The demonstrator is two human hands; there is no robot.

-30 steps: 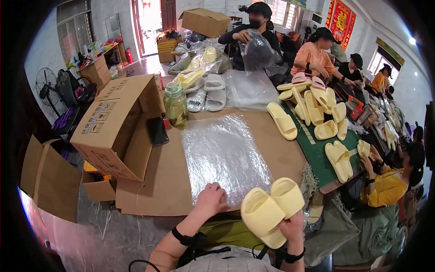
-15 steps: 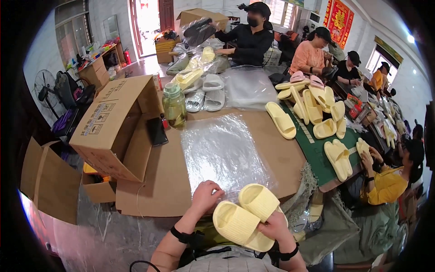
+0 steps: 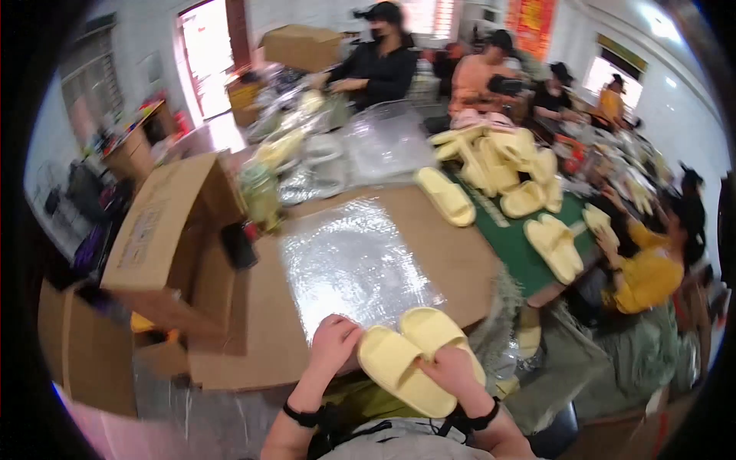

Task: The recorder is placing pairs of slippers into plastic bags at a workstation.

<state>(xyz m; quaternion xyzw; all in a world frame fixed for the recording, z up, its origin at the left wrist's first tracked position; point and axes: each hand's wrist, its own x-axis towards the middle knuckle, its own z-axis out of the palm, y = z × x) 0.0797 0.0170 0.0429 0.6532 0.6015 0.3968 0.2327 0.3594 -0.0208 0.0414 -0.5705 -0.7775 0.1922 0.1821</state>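
Observation:
My right hand (image 3: pixel 447 371) grips a pair of pale yellow slippers (image 3: pixel 389 360) in front of my body, its fingers closed inside the foot openings. The two slippers lie side by side, toes pointing away from me. At their left, my left hand (image 3: pixel 336 341) has curled, closed fingers over the near edge of a stack of clear plastic bags (image 3: pixel 349 264). Whether a bag edge is pinched there is hidden. The bags lie flat on a brown cardboard sheet (image 3: pixel 261 330) covering the table.
An open cardboard box (image 3: pixel 165 238) stands left, beside a dark phone (image 3: pixel 239 245) and a glass jar (image 3: pixel 259 195). More yellow slippers (image 3: pixel 494 157) are piled on a green mat (image 3: pixel 502 241) at right. Co-workers sit beyond; one in a yellow top (image 3: pixel 652 268) handles a slipper.
The view has swung and blurred, so the table appears shifted left. My right hand still grips the slippers, which now sit closer to my left hand. A co-worker's raised dark bundle has come down.

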